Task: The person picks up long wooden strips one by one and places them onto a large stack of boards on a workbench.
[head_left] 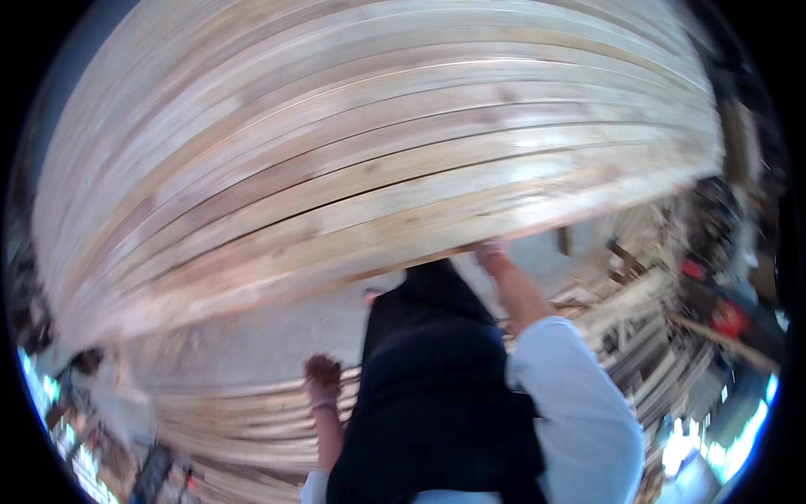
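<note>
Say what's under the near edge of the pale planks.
Grey floor and a dark piece show below it. The right hand meets the edge, its grip unclear. Anything deeper under the pale planks is covered.

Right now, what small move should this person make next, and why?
Perhaps bring the left hand up to the near edge of the wooden boards: it hangs apart from them, while only the right hand is at that edge.
</note>
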Demonstrator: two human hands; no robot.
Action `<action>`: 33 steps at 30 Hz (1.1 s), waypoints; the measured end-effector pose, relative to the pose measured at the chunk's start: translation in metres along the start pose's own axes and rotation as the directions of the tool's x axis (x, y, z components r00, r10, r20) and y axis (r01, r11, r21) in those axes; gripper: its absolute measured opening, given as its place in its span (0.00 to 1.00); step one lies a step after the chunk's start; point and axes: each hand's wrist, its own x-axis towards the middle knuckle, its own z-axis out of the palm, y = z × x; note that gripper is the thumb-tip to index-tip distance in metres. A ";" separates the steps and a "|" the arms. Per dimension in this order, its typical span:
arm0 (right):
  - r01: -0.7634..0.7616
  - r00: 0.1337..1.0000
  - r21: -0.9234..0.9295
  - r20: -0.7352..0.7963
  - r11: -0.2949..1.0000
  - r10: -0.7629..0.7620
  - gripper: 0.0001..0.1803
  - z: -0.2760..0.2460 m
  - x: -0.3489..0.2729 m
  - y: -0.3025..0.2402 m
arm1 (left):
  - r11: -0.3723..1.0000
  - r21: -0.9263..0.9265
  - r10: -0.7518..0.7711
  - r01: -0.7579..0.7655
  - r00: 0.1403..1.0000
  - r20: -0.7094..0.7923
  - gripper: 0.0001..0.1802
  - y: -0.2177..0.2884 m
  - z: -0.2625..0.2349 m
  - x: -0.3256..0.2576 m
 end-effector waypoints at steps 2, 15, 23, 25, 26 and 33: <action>0.022 0.998 0.024 -0.051 0.999 -0.021 0.23 0.006 0.004 0.001 | 0.998 -0.062 -0.033 0.030 0.998 -0.053 0.12 0.000 0.003 0.004; 0.192 0.954 -0.235 -0.183 0.953 -0.237 0.05 -0.008 -0.063 -0.008 | 0.917 -0.393 0.001 0.062 0.987 0.158 0.20 -0.006 0.002 0.043; 0.199 0.963 -0.191 -0.142 0.961 -0.228 0.19 -0.002 -0.187 -0.004 | 0.810 -0.587 0.070 -0.019 0.995 0.065 0.44 -0.001 0.031 0.069; 0.383 0.855 -0.115 -0.332 0.916 -0.399 0.22 0.010 -0.213 0.022 | 0.796 -0.599 0.080 -0.083 0.996 -0.032 0.44 0.003 0.035 0.055; 0.340 0.882 -0.119 -0.305 0.933 -0.360 0.25 0.015 -0.220 0.040 | 0.788 -0.611 0.084 -0.068 0.996 -0.004 0.44 0.004 0.030 0.045; 0.007 0.993 -0.416 -0.108 0.909 -0.057 0.27 0.063 -0.268 0.152 | 0.651 -0.751 0.218 0.107 0.922 0.320 0.38 0.015 -0.024 -0.003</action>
